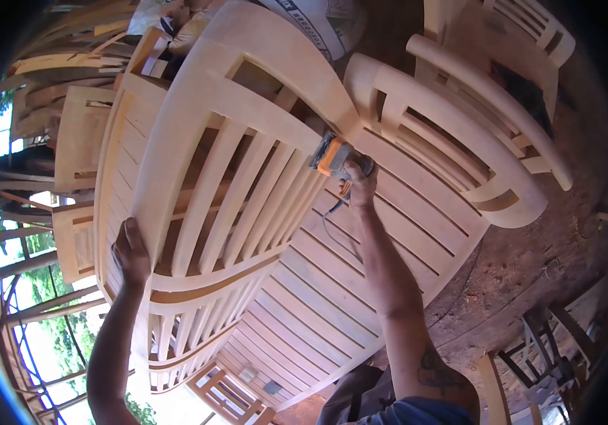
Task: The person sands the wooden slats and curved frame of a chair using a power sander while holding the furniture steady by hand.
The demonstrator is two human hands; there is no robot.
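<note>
A pale, unpainted wooden bench fills the middle, with a slatted backrest (176, 149) and a slatted seat (318, 304). My right hand (360, 178) is closed around an orange and grey power sander (333, 157), which is against the backrest near its inner corner by the seat. From the sander a dark cord (328, 219) hangs over the seat slats. At the left, my left hand (132, 253) grips the outer edge of the backrest, its fingers bent over the wood.
More wooden chair backs (445, 142) stand at the right on the reddish dirt floor (523, 262). Stacked boards (56, 67) and wooden panels (77, 142) crowd the left. Dark clamp-like frames (548, 347) lie lower right. Behind the bench is a printed white sack (311, 25); another person (183, 32) is partly visible.
</note>
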